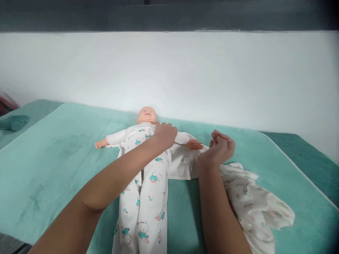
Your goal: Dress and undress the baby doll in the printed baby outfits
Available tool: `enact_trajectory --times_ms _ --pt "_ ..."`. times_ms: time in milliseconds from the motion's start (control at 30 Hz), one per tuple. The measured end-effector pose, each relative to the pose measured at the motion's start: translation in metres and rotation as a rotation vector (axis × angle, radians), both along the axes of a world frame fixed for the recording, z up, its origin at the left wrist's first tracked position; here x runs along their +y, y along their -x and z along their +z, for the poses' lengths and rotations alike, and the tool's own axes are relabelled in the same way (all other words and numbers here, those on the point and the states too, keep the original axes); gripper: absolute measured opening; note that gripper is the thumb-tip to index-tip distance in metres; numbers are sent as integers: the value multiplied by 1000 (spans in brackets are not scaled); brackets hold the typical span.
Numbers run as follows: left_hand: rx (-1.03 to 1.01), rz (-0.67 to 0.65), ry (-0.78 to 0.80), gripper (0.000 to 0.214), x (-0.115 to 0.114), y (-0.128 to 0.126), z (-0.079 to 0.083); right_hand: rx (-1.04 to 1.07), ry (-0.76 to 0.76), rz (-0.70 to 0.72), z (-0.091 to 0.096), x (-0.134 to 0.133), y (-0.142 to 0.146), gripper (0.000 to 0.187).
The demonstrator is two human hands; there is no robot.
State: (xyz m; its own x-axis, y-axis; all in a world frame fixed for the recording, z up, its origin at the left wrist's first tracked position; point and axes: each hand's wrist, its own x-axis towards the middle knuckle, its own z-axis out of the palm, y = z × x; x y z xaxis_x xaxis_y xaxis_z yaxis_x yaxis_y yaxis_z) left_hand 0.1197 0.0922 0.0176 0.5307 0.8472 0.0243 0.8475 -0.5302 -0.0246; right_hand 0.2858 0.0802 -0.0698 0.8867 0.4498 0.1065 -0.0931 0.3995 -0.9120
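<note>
Soft green mat (39,197) holds the doll (152,180) on its back, the left hand (164,134) on its chest, gripping or not I cannot tell, the right hand (221,148) loosely curled and empty beside a crumpled cloth (259,208).

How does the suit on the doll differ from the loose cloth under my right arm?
The suit lies smooth and stretched along the doll; the loose cloth is crumpled in a heap. The suit's prints are bold teal; the loose cloth's look paler. The left hand rests on the suit's chest, while the right forearm lies across the loose cloth. Both are white printed fabric on the teal mat.
</note>
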Motion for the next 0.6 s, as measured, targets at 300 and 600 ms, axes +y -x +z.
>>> enact_trajectory --times_ms 300,600 --pt "-867 224 -156 20 -35 103 -30 -915 203 730 11 -20 61 36" --pt "-1062 295 -78 19 -37 133 -71 -1013 220 1018 8 -25 77 47"
